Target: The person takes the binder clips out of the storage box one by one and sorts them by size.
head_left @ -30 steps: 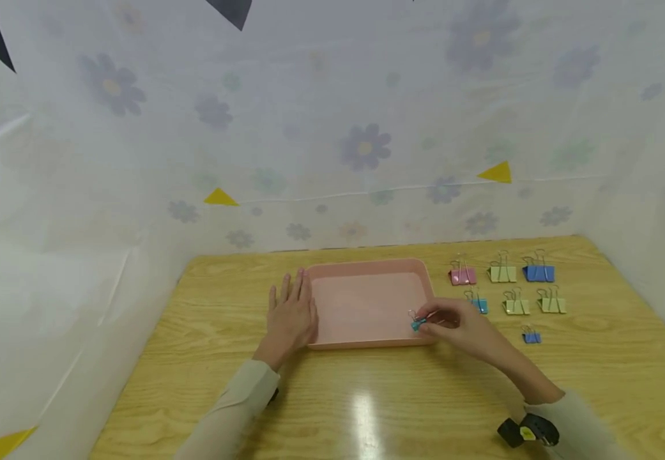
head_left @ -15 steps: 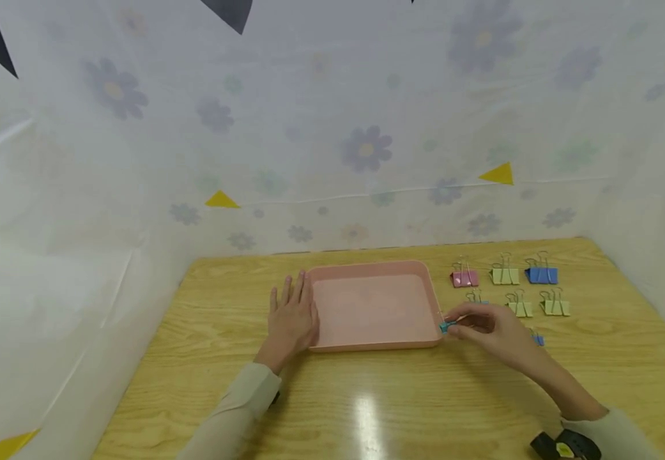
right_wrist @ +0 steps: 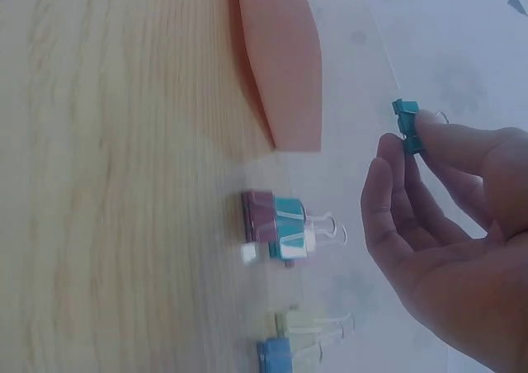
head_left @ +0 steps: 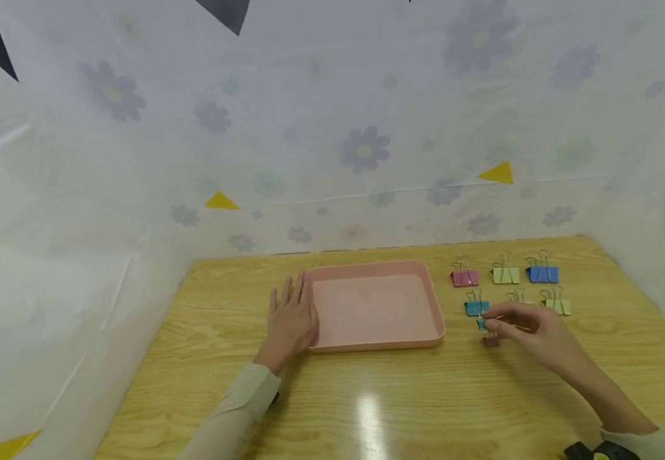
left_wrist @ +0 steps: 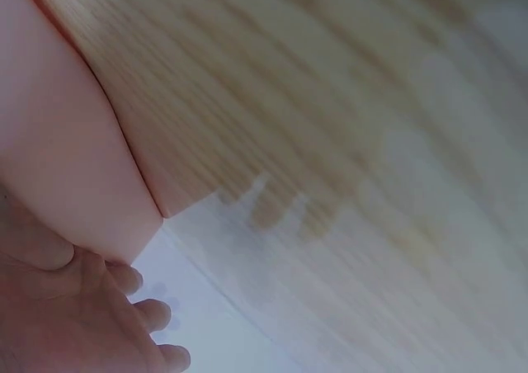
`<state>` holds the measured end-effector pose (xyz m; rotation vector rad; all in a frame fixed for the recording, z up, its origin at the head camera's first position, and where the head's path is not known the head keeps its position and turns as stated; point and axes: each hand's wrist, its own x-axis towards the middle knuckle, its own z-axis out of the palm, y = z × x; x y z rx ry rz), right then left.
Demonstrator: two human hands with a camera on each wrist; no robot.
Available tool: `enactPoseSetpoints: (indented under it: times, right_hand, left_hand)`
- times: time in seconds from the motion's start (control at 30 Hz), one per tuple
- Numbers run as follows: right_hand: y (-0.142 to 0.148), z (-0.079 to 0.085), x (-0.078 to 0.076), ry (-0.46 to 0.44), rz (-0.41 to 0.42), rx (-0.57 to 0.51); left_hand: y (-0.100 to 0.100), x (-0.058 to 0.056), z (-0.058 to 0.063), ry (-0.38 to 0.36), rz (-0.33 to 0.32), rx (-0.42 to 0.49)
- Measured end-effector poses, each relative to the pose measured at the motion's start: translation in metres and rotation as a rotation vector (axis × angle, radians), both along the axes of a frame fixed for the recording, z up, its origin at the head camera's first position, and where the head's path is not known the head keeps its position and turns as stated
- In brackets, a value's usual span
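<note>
Between thumb and fingertips my right hand (head_left: 533, 332) pinches a small teal binder clip (right_wrist: 407, 127), held above the table to the right of the pink tray (head_left: 375, 347). Just below it in the head view stands a small dark red binder clip (head_left: 490, 342). Behind is a larger teal binder clip (head_left: 476, 308). My left hand (head_left: 292, 324) rests against the tray's left side, fingers straight and pointing away. In the left wrist view its fingertips lie along the tray's wall (left_wrist: 74, 134).
Farther back on the wooden table (head_left: 332, 409) stand a pink clip (head_left: 465, 278), a pale yellow clip (head_left: 506, 276) and a blue clip (head_left: 542, 275). Another pale yellow clip (head_left: 559, 307) is right of my hand. A flower-patterned sheet (head_left: 309, 160) rises behind.
My right hand has moved right, from over the tray's right end to the clips, carrying the small teal clip. The small dark red clip now shows; the small blue one is hidden. My left hand stays.
</note>
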<state>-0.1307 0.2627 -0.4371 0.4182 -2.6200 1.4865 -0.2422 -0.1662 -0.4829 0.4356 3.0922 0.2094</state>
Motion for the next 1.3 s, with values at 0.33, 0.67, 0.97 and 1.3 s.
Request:
enactPoseSetpoints:
  times: [0.33,0.67,0.97,1.3]
  right_hand:
    - [0.031,0.003,0.019,-0.036,-0.115,0.040]
    - [0.066,-0.002,0.034,-0.063,-0.221,0.104]
    - [0.094,-0.007,0.041,-0.057,-0.255,0.114]
    - [0.118,-0.025,0.035,-0.036,-0.329,0.110]
  left_hand:
    - [0.000,0.000,-0.001,0.007,-0.001,-0.005]
    - [0.002,-0.002,0.000,0.008,0.000,-0.034]
    - [0.001,-0.001,-0.002,-0.019,0.004,-0.034]
    - [-0.002,0.000,-0.001,-0.005,0.012,-0.052]
